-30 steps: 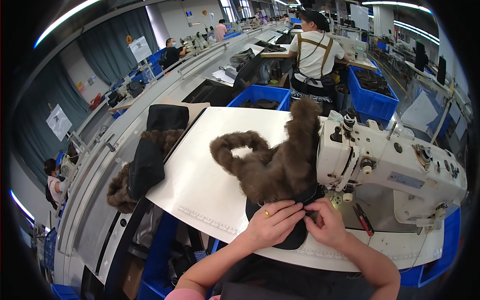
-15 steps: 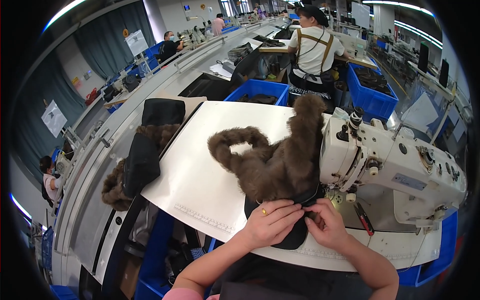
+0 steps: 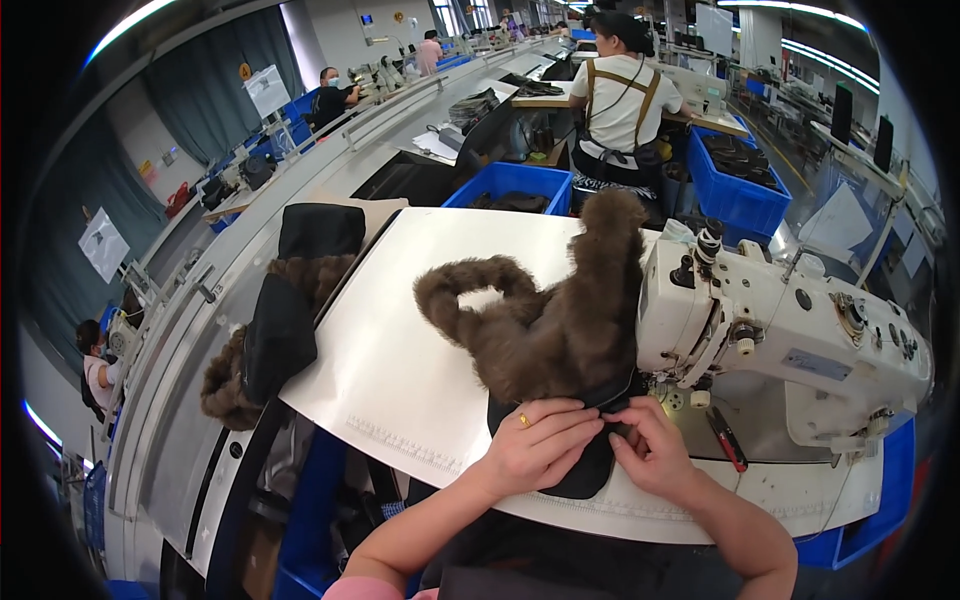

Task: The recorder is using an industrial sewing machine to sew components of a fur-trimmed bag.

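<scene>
A brown fur piece [image 3: 540, 345] joined to black fabric [image 3: 585, 475], cap-like in shape, lies on the white sewing table [image 3: 390, 370]. One furry strip curls into a loop at its left; another rises beside the sewing machine head [image 3: 690, 310]. My left hand [image 3: 545, 442], with a ring on one finger, presses on the black fabric just below the fur, fingers together. Close at its right, my right hand [image 3: 652, 448] pinches the edge of the same black fabric between thumb and fingers. My fingers hide the exact spot gripped.
Red-and-black snips [image 3: 727, 438] lie right of my right hand. Similar black-and-fur pieces [image 3: 283, 325] rest along the table's left side. Beyond the table stand blue bins [image 3: 740, 205] and a person in a white shirt [image 3: 620, 110], seated with their back to me. Other workers sit farther left.
My head view has shifted very slightly. Both hands keep nearly the same hold on the black fabric, and the fur piece stays in place.
</scene>
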The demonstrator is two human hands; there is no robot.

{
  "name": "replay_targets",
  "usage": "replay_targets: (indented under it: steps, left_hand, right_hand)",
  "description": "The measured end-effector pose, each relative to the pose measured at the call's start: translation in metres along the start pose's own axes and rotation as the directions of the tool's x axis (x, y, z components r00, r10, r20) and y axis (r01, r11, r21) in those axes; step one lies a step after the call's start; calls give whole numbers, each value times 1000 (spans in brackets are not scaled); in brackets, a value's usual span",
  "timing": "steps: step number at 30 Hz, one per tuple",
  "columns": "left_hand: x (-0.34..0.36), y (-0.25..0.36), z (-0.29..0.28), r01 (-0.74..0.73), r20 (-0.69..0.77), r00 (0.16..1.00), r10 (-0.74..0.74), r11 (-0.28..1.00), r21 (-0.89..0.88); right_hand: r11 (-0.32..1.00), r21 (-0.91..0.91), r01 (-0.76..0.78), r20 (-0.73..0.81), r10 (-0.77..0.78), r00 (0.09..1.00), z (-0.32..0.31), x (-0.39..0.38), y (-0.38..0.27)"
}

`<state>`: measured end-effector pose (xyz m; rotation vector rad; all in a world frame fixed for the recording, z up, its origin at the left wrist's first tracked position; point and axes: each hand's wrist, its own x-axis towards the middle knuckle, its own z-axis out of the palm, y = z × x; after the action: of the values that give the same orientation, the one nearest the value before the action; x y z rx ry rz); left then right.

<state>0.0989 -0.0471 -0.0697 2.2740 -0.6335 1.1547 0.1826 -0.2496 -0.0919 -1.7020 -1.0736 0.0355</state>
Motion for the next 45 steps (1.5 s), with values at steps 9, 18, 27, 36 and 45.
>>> replay_targets:
  steps: [9, 18, 27, 36, 45]
  left_hand:
    - [-6, -3, 2, -13, 8, 1000, 13, 1000, -12]
    - [-4, -3, 1, -20, 13, 1000, 21, 1000, -15]
    - [-6, -2, 1, -11, 9, 1000, 11, 1000, -14]
    - [-4, -1, 2, 12, 16, 1000, -12, 1000, -14]
    - [-7, 2, 0, 26, 8, 1000, -26, 1000, 0]
  right_hand:
    - [1000, -23, -15, 33, 15, 999, -1, -1, -2]
    - [999, -36, 11, 11, -10, 1000, -3, 0, -2]
    - [999, -47, 14, 29, -13, 999, -1, -1, -2]
    - [999, -48, 6, -10, -7, 1000, -2, -1, 0]
    - [1000, -23, 4, 3, -4, 1000, -2, 1, -2]
